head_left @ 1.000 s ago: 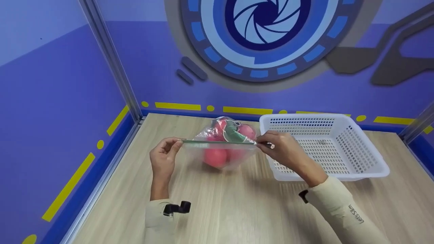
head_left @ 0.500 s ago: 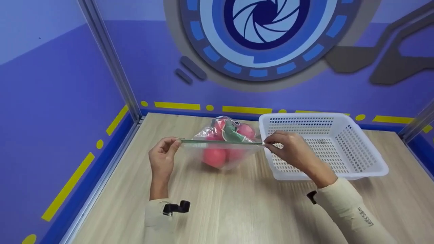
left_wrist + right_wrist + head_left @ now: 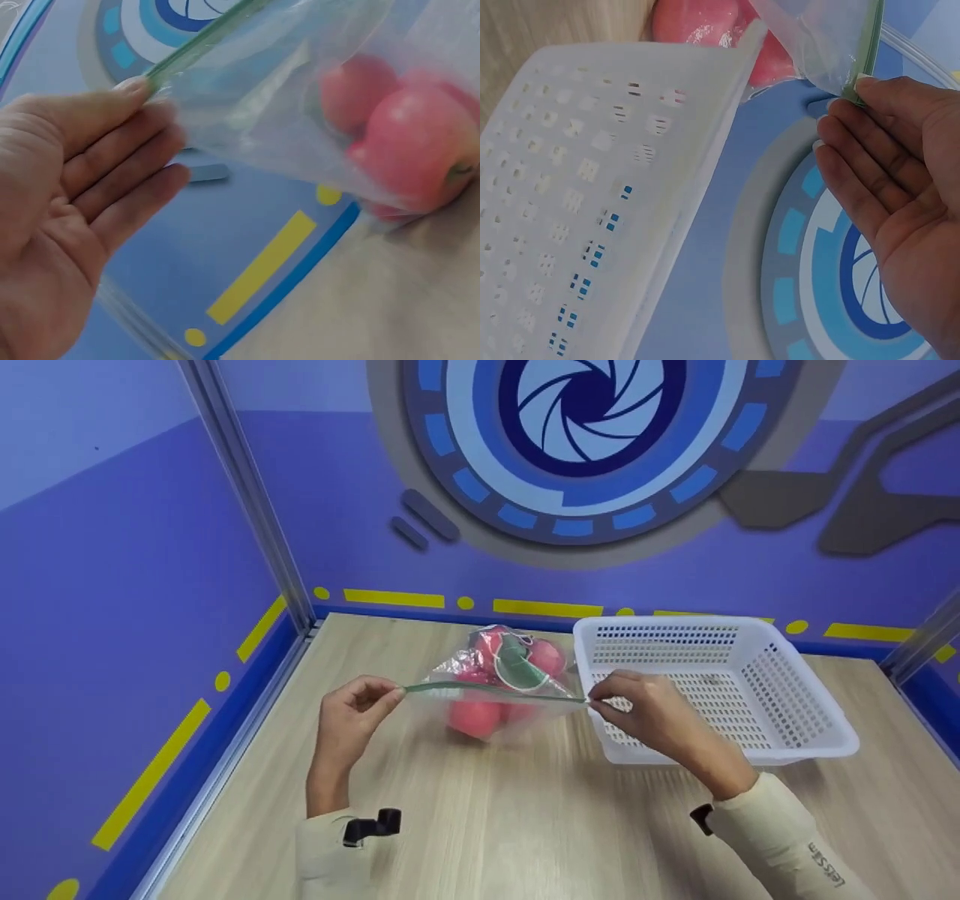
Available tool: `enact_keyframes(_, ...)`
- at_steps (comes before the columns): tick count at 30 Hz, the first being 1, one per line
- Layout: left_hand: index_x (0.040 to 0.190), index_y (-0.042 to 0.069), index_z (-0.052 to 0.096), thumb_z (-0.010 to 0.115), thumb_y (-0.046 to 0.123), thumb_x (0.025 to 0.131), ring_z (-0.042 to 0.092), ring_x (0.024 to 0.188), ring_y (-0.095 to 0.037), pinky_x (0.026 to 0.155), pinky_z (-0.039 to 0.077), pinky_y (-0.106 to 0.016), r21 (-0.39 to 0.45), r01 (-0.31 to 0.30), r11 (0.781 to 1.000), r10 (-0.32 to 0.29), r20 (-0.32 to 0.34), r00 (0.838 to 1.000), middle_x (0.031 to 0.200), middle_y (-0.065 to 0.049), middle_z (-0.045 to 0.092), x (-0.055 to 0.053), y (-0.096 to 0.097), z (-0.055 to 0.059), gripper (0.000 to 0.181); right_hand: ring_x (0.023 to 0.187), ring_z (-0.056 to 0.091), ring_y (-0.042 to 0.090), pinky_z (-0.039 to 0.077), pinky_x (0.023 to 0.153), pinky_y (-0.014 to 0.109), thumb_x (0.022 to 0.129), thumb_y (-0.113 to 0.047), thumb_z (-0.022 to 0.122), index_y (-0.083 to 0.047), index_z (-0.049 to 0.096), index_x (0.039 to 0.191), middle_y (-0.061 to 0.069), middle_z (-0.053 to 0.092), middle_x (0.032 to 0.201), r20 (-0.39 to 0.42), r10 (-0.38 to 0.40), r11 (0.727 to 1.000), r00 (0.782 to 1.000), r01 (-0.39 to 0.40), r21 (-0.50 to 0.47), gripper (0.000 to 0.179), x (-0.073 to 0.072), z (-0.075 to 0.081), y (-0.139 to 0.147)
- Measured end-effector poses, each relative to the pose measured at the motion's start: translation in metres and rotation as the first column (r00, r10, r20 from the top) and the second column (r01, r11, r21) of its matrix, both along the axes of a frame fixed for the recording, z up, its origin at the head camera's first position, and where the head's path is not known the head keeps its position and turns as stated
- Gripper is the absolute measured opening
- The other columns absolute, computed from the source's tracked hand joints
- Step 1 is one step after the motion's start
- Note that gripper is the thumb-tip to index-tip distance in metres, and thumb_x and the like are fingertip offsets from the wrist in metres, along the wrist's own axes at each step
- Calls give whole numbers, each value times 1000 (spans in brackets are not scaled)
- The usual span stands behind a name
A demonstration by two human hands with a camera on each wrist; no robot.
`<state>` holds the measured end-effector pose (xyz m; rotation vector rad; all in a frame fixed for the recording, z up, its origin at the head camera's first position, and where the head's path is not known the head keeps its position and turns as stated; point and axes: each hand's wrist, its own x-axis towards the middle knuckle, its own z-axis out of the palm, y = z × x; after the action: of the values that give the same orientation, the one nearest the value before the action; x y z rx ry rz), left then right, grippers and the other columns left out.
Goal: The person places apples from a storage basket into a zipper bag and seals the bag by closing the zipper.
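Observation:
A clear zip bag [image 3: 525, 720] with a green seal strip stands on the table, holding several red apples [image 3: 420, 150]. My left hand [image 3: 349, 724] pinches the left end of the strip between thumb and forefinger. At the strip's other end, my right hand [image 3: 652, 716] pinches the corner in the same manner. Between the hands the strip runs nearly straight, sagging slightly and sloping down to the right. A green printed patch [image 3: 517, 664] shows on the bag's far side. In the right wrist view the remaining fingers extend below the pinched green corner.
Just right of the bag stands a white perforated plastic basket [image 3: 814, 690], its left rim close to my right hand. The wooden table [image 3: 480, 825] meets a blue printed wall [image 3: 510, 577] at the back and another wall at the left.
My right hand has slid to the right along the strip to its end. Both hands now sit slightly lower, the left forearm has shifted left, and the strip bends a little more.

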<state>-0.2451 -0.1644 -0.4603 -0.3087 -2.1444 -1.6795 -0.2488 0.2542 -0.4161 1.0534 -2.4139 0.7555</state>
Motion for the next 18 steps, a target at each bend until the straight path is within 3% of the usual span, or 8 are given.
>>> enact_keyframes(4, 100, 9, 83, 84, 4, 91, 71, 83, -23, 79, 62, -26, -66, 98, 993, -95, 49, 994, 93, -4, 76, 3, -6, 6, 11, 82, 76, 20, 66, 72, 43, 80, 11, 87, -3, 78, 98, 6, 79, 95, 13, 19, 1000, 1000, -19, 14, 25, 7, -3, -1)
enact_keyframes(8, 100, 11, 84, 81, -2, 92, 72, 86, -22, 80, 62, -26, -86, 147, 985, -140, 80, 987, 96, -4, 77, 4, -13, 5, 16, 80, 74, 18, 65, 70, 39, 80, 9, 87, -4, 77, 98, 4, 78, 94, -5, 71, 997, 997, -71, 36, 24, 14, -6, -3)
enact_keyframes(11, 96, 12, 85, 78, -8, 91, 71, 88, -22, 80, 61, -25, -80, 145, 986, -138, 92, 986, 97, -4, 77, 3, -19, 0, 21, 77, 70, 16, 64, 68, 36, 80, 7, 87, -5, 77, 97, 2, 76, 91, -25, 122, 990, 992, -120, 75, 23, 20, -9, -7)
enact_keyframes(18, 89, 12, 84, 74, -12, 88, 71, 87, -21, 77, 59, -24, -87, 81, 993, -65, 169, 984, 93, -5, 78, -2, -21, -16, 25, 72, 65, 13, 60, 63, 29, 79, 5, 89, -6, 77, 93, 0, 71, 85, -63, 133, 973, 989, -118, 200, 21, 33, -21, -23)
